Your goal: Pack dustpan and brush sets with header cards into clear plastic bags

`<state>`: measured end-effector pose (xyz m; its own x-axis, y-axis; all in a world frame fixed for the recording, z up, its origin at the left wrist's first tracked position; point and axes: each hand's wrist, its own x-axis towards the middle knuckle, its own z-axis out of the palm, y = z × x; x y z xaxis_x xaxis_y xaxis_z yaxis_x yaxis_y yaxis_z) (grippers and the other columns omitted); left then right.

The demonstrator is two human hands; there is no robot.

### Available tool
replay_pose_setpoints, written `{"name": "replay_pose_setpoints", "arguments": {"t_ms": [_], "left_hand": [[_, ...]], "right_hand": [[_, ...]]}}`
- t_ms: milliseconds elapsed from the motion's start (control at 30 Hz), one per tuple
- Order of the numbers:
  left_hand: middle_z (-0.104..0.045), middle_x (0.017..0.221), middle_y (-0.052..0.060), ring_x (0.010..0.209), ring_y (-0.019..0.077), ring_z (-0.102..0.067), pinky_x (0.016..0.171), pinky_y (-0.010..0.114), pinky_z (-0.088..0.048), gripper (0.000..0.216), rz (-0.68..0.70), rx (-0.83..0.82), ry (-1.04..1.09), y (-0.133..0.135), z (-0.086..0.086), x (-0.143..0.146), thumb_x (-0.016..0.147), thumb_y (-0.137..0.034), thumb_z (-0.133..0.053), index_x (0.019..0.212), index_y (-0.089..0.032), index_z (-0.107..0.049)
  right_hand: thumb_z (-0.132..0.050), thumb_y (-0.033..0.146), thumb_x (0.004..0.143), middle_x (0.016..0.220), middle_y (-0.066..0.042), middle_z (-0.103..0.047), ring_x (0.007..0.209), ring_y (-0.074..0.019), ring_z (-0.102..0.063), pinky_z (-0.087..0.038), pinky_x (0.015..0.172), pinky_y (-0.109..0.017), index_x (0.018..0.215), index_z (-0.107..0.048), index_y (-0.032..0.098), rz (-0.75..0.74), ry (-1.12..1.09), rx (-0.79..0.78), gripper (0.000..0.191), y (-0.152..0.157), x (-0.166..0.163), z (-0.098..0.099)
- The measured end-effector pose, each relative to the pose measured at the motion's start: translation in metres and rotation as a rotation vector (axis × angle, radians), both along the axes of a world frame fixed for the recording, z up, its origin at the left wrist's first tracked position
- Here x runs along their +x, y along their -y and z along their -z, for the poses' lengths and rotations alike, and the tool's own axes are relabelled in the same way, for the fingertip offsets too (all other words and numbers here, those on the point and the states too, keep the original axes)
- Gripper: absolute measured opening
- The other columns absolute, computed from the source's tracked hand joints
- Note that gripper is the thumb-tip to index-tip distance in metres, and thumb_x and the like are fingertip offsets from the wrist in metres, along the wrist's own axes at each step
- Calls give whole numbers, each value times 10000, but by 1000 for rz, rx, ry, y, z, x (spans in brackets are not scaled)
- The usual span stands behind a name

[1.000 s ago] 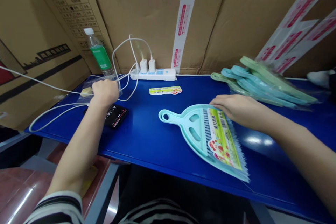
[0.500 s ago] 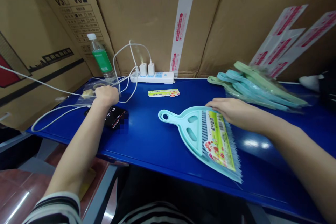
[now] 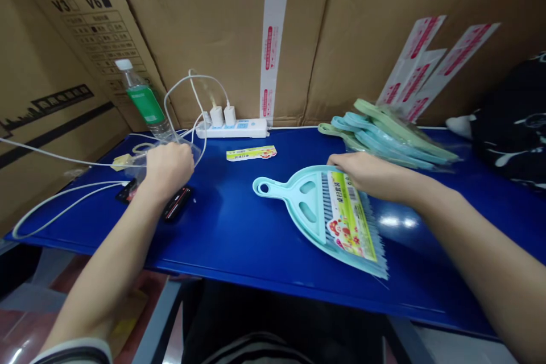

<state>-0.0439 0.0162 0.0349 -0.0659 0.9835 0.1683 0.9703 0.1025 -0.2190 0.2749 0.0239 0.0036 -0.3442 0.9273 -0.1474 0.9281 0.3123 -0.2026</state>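
Note:
My left hand [image 3: 168, 168] is closed in a fist over the left part of the blue table, with clear plastic film [image 3: 194, 151] showing on both sides of it. Below the fist lies a black phone [image 3: 177, 205], partly covered by my wrist. A light blue dustpan [image 3: 294, 193] lies flat with its handle pointing left. Nested in it is a small brush [image 3: 379, 244] with a yellow-green printed label card [image 3: 352, 216]. My right hand [image 3: 354, 170] grips the far edge of this set, its thumb hidden.
Several bagged blue and green dustpan sets [image 3: 388, 136] are stacked at the back right. A label strip [image 3: 251, 152] lies mid-table. Behind it are a white power strip [image 3: 239, 128] with chargers, looping cables, and a water bottle [image 3: 147, 102]. Cardboard [image 3: 213, 40] walls the back; a dark bag [image 3: 512, 119] stands right.
The view has turned slightly to the right. My left fist has moved a little to the right, with the clear plastic around it. My right hand keeps its hold on the dustpan set.

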Motion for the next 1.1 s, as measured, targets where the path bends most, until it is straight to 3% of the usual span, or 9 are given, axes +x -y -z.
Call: {"name": "replay_pose_setpoints", "arguments": {"t_ms": [100, 200, 300, 500, 600, 767, 933, 1100], "left_hand": [[-702, 897, 233, 943, 378, -671, 757, 426, -515, 400, 3, -32, -146, 10, -1, 16, 884, -238, -349, 917, -55, -704], [-709, 855, 179, 892, 353, -681, 714, 398, -515, 415, 112, -2, -166, 17, 3, 24, 901, -275, -335, 876, -92, -706], [-707, 822, 118, 788, 296, -688, 645, 348, -498, 397, 305, -3, -120, 24, 9, 28, 902, -285, -343, 783, -138, -693], [-660, 746, 44, 638, 168, -629, 527, 259, -409, 342, 846, -60, -5, 38, 24, 42, 933, -247, -371, 745, -159, -643], [-621, 700, 20, 583, 139, -586, 498, 255, -379, 328, 984, -87, 23, 43, 31, 46, 943, -237, -391, 714, -157, -612], [-606, 715, 8, 602, 137, -580, 513, 258, -372, 291, 1066, -117, 6, 41, 36, 45, 945, -232, -428, 723, -162, -602], [-618, 779, 12, 632, 129, -582, 530, 244, -366, 286, 1067, -201, 5, 39, 34, 43, 965, -252, -405, 789, -168, -614], [-596, 751, -5, 588, 115, -545, 531, 240, -358, 300, 1101, -330, 81, 39, 28, 42, 969, -280, -412, 753, -174, -590]], "right_hand": [[-428, -21, 753, 727, -40, -626, 678, -189, -591, -405, 590, -297, 676, -444, 230, 33, -10, -27, 263, 1, 0, -2], [-422, 19, 785, 755, -47, -644, 699, -188, -601, -413, 604, -292, 690, -447, 232, -11, -29, -17, 234, 0, 1, -2], [-380, 96, 839, 749, -49, -647, 708, -193, -604, -422, 632, -301, 708, -457, 234, -57, -41, 15, 205, -3, 4, 0], [-267, 256, 916, 783, -59, -663, 722, -213, -611, -435, 672, -328, 783, -502, 234, -128, -47, 2, 271, -7, 11, 4], [-304, 239, 891, 747, -48, -649, 691, -203, -601, -426, 640, -309, 737, -473, 243, -141, -29, 17, 229, -7, 12, 6], [-370, 199, 817, 804, -69, -674, 743, -216, -622, -434, 657, -306, 747, -490, 233, -139, -80, -1, 143, -6, 12, 4], [-260, 356, 902, 886, -67, -682, 823, -228, -626, -450, 750, -339, 858, -536, 227, -136, -145, -21, 308, -5, 12, 1], [-305, 427, 877, 971, -101, -674, 888, -241, -621, -456, 776, -351, 932, -538, 209, -170, -159, -55, 323, -4, 13, 2]]}}
